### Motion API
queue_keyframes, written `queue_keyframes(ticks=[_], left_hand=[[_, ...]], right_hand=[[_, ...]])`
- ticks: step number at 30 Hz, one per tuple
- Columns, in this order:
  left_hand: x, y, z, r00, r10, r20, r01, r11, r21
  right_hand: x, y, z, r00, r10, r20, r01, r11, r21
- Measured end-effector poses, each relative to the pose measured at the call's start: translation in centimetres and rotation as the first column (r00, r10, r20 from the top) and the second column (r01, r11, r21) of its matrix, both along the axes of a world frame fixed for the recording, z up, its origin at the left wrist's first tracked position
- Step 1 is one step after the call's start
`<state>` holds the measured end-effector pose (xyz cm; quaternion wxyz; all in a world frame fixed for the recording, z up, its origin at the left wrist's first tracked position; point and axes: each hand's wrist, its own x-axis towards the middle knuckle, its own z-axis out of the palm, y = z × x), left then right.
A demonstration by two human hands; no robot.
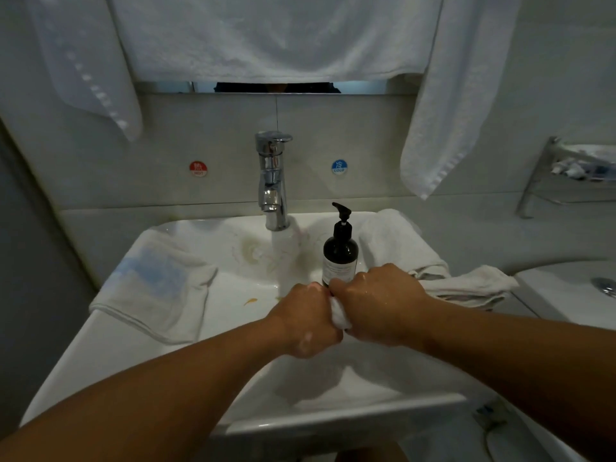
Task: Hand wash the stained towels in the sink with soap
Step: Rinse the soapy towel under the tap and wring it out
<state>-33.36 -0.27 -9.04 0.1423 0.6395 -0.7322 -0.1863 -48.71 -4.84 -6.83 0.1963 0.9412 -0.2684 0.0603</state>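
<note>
L hand & R hand fisted tight on wet towel over sink. Soap bottle just behind R knuckles; free basin to L.

two hands, one soap bottle, one tap, three hanging towels, two stickers.

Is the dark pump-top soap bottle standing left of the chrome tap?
No, the dark pump-top soap bottle stands upright to the right of the chrome tap, beside a folded white towel.
</note>
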Motion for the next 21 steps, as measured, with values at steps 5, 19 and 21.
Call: queue_keyframes(ticks=[5, 19, 21], left_hand=[[-0.4, 0.4, 0.1, 0.984, 0.067, -0.165, -0.056, 0.996, 0.070], [-0.8, 0.8, 0.4, 0.909, 0.176, -0.377, -0.105, 0.974, 0.200], [-0.7, 0.8, 0.7, 0.911, 0.173, -0.374, -0.094, 0.971, 0.222]], right_hand=[[-0.5, -0.9, -1.0, 0.998, 0.056, 0.027, -0.052, 0.991, -0.126], [-0.8, -1.6, -1.8, 0.993, 0.103, 0.050, -0.097, 0.988, -0.117], [-0.9, -1.5, -1.7, 0.993, 0.103, 0.057, -0.098, 0.992, -0.084]])
